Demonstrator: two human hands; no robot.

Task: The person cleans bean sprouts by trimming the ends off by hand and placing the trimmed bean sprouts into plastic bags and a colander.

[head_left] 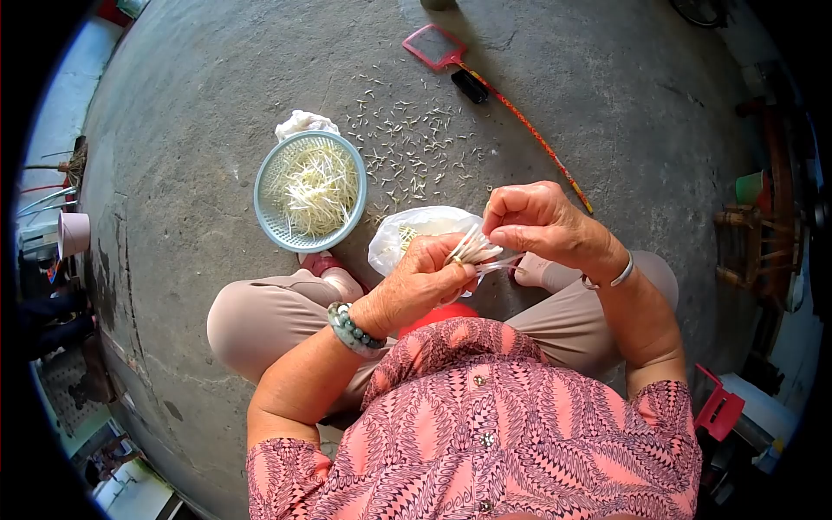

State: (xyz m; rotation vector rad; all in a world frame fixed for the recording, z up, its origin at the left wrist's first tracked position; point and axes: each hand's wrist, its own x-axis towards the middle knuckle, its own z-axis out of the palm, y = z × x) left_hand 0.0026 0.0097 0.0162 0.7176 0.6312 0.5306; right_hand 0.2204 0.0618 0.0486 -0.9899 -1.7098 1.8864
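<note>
My left hand [433, 270] is closed around a small bunch of bean sprouts [474, 247], their white stems fanning out to the right. Just right of the bunch, my right hand [542, 224] is raised with thumb and fingertips pinched together; anything between them is too small to make out. Beneath my hands lies a white plastic bag [384, 249] with more sprouts inside, partly covered by my left hand. To the left, a light blue plastic colander [264, 212] holds a heap of trimmed-looking white sprouts [319, 191].
Small sprout scraps [416, 143] are scattered over the concrete floor. Beyond them lies a red fly swatter [436, 47] beside a black object [470, 87]. A crumpled white bag [305, 123] touches the colander's far side. Wooden furniture [763, 234] stands at right, a pink bucket [74, 234] at left.
</note>
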